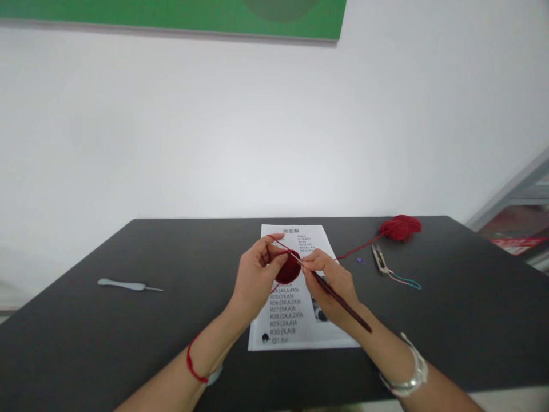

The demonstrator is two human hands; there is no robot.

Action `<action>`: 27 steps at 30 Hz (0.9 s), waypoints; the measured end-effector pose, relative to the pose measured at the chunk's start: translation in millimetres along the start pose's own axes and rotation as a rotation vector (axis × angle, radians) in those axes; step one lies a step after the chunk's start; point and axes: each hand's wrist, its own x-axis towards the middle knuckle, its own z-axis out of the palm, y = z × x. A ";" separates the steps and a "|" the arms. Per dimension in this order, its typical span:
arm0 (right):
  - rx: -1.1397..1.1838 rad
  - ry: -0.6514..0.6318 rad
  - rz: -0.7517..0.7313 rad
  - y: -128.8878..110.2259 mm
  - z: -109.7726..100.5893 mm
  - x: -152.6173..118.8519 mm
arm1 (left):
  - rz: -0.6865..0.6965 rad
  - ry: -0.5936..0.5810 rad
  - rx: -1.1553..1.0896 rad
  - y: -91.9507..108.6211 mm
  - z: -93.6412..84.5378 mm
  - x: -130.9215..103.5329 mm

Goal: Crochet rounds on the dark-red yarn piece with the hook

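Observation:
Between thumb and fingers, my left hand pinches a small dark red crochet piece. A strand of red yarn runs over its raised index finger. My right hand is closed around a crochet hook with a dark brown handle that slants down toward my wrist. The hook's thin metal tip meets the upper edge of the piece; whether it sits inside a stitch is too small to tell. Beneath both hands lies a printed pattern sheet, partly covered by them.
Red yarn is bundled at the back right, its strand leading to my hands. Near it lie thread snips with a coloured cord and a purple stitch marker. A grey-handled hook rests on the left of the black table.

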 end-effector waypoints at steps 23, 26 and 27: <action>-0.235 -0.241 -0.276 11.1 -4.2 0.8 | -0.314 -0.170 -0.351 -6.0 -3.8 5.9; -0.379 -0.225 -0.262 3.8 -0.2 -0.2 | -0.214 -0.105 -0.235 -4.8 0.3 3.4; -0.395 -0.230 -0.251 1.7 0.9 -0.5 | -0.178 -0.078 -0.181 -4.3 1.0 3.0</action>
